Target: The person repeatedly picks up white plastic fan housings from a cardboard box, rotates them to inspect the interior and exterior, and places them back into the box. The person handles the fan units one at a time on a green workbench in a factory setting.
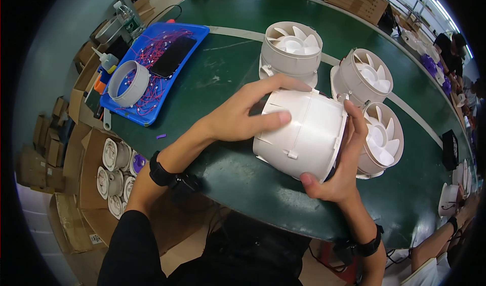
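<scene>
Between my two hands is a white cylindrical fan housing [304, 134], tilted on its side above the green table [228, 172]. My left hand [248, 111] grips its left and upper side, thumb across the outer wall. On the opposite end, my right hand [339, 169] wraps the rim, its thumb at the lower edge. What is inside the housing is hidden from view. Just beyond it stand three white duct fans with blades showing: one at the back [293, 50], one at the right [367, 75], and one close by my right hand [380, 136].
A blue tray [190, 31] at the left holds red wires, a black phone [173, 56] and a white ring [129, 83]. Below it, a cardboard box [93, 197] contains several white fan parts. A small purple piece [161, 136] lies near the table edge. Other people sit at the right.
</scene>
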### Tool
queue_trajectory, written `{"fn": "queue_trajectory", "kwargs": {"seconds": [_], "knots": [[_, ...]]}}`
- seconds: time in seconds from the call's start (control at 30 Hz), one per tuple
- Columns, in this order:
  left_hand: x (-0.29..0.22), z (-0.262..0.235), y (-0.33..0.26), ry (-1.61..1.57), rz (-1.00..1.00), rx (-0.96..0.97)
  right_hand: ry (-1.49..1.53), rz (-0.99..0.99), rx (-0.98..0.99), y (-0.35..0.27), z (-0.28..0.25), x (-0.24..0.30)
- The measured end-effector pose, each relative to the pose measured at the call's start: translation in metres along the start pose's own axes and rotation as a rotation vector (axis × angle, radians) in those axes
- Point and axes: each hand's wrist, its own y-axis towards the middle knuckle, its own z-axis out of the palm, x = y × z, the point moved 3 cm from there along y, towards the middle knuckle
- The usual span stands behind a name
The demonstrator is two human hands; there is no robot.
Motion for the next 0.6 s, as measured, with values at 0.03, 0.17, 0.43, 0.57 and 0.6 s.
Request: {"fn": "queue_trajectory", "kwargs": {"seconds": [0.03,0.17,0.43,0.57,0.6], "knots": [[0.000,-0.001,0.000,-0.006,-0.033,-0.012,-0.004,-0.005,0.003,0.000,0.000,0.000],[0.000,0.002,-0.002,0.027,0.105,0.052,0.041,0.012,0.000,0.001,0.000,-0.002],[0.011,0.008,0.001,-0.206,-0.116,-0.068,-0.036,-0.062,0.004,0.001,-0.002,0.007],[0.013,0.008,0.002,-0.255,-0.135,0.046,-0.026,-0.099,-0.004,0.001,-0.001,0.011],[0.019,0.006,0.002,-0.259,-0.131,0.062,-0.056,-0.146,0.005,0.003,-0.002,0.014]]}}
